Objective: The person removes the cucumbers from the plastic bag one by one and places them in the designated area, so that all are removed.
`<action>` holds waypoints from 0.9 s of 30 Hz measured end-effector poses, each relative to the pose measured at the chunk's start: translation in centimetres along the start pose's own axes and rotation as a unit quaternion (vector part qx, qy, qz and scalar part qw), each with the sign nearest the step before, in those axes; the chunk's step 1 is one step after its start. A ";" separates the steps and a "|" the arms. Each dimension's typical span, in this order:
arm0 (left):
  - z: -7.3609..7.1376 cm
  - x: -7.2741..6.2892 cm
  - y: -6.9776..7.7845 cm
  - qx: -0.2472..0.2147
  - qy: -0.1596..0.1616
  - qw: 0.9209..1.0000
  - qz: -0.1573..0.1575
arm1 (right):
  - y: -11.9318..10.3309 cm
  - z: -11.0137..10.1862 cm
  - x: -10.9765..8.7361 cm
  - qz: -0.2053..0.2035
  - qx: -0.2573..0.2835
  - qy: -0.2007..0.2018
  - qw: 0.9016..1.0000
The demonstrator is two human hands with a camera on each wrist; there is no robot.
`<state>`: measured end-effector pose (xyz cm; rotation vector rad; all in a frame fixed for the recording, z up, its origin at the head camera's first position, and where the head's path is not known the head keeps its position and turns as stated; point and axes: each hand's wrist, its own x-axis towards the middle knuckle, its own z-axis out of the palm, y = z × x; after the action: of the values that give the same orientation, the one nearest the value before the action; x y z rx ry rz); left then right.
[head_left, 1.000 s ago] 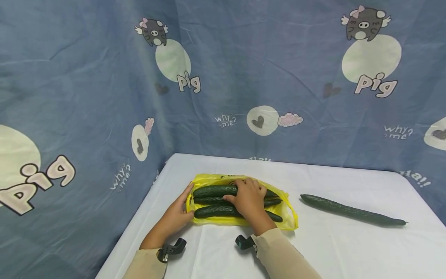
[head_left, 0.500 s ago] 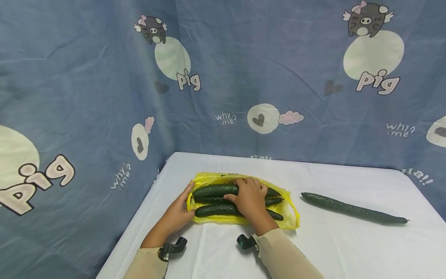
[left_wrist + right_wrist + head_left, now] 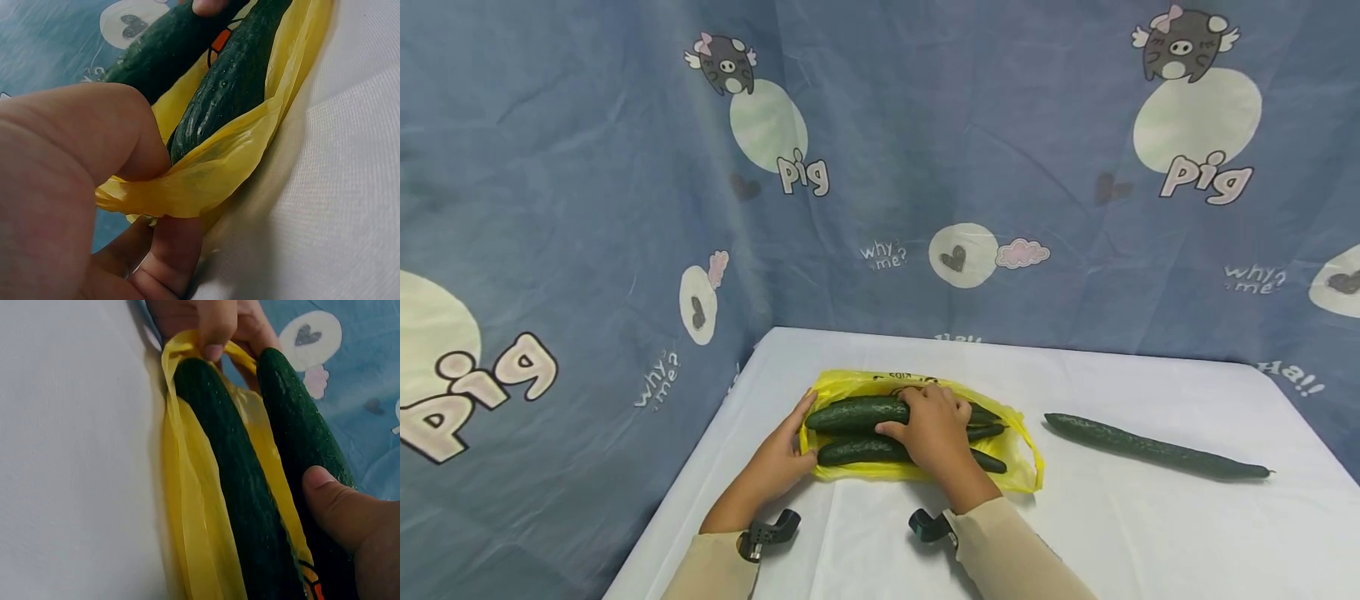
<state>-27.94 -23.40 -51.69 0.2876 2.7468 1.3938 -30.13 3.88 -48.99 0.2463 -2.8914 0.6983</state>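
A yellow plastic bag (image 3: 850,382) lies on its side lengthwise, its mouth spread upward around several green cucumbers. My right hand (image 3: 936,433) grips the far cucumber (image 3: 853,413), thumb on its near side. In the right wrist view that cucumber (image 3: 300,419) has its left end raised over the bag's edge. Beside it in the bag lie a near cucumber (image 3: 861,452) and a middle cucumber (image 3: 987,432), partly hidden under the right hand. At the bag's left end my left hand (image 3: 778,467) pinches the plastic edge (image 3: 187,190) between thumb and fingers.
Another cucumber (image 3: 1150,448) lies alone on the white tablecloth (image 3: 1135,542), right of the bag. Behind and left of the table hangs a blue printed curtain (image 3: 865,125). Black wrist cameras sit on both wrists, low over the cloth.
The far cucumber has shifted slightly left in my right hand, its left end now covering more of the middle cucumber. My left hand keeps its place on the bag.
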 end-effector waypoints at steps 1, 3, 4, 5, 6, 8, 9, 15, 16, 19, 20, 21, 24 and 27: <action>0.0 -0.1 0.0 0.001 0.000 1.000 0.000 | -0.1 0.0 -0.2 -0.001 0.000 -0.002 1.000; 0.1 -0.2 -0.1 0.004 0.001 1.000 0.001 | -0.4 -0.1 -0.5 -0.004 0.000 -0.006 1.000; 0.1 -0.2 -0.1 0.004 0.001 1.000 0.000 | -0.5 -0.2 -0.7 -0.005 -0.002 -0.006 1.000; 0.1 -0.3 -0.1 0.003 0.002 1.000 0.001 | -0.7 -0.3 -0.8 -0.006 -0.003 -0.005 1.000; 0.1 -0.2 -0.1 0.003 0.002 1.000 0.000 | -0.8 -0.4 -1.0 -0.007 -0.003 -0.004 1.000; 0.1 -0.1 -0.1 0.004 -0.001 1.000 -0.003 | -1.0 -0.6 -1.2 -0.006 -0.004 -0.001 1.000; 0.1 -0.1 -0.1 0.002 -0.002 1.000 -0.006 | -1.1 -0.7 -1.4 -0.006 -0.004 0.001 1.000; 0.0 0.4 0.0 0.001 -0.011 1.000 0.004 | -1.7 -1.8 -2.3 -0.011 -0.007 0.010 1.000; 0.0 0.4 0.1 0.001 -0.011 1.000 0.009 | -1.8 -2.1 -2.5 -0.012 -0.008 0.013 1.000; 0.1 0.8 0.1 -0.016 -0.017 0.999 0.025 | -1.9 -2.8 -2.8 -0.013 -0.016 0.019 1.000; 0.2 0.9 0.1 -0.019 -0.019 0.999 0.031 | -1.9 -3.0 -2.9 -0.014 -0.018 0.020 1.000; 0.2 0.9 0.1 -0.019 -0.019 0.999 0.035 | -2.0 -3.2 -3.0 -0.015 -0.019 0.021 0.999; 0.1 0.7 -0.1 -0.016 -0.020 0.998 0.052 | -2.3 -3.6 -3.3 -0.019 -0.016 0.020 0.999; -0.2 0.2 -0.5 0.004 -0.019 0.998 0.068 | -2.7 -3.9 -3.8 -0.023 -0.014 0.021 0.999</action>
<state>-28.25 -23.76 -51.96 0.5036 2.7486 1.3914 -25.49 3.76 -45.07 0.2895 -2.8433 0.6467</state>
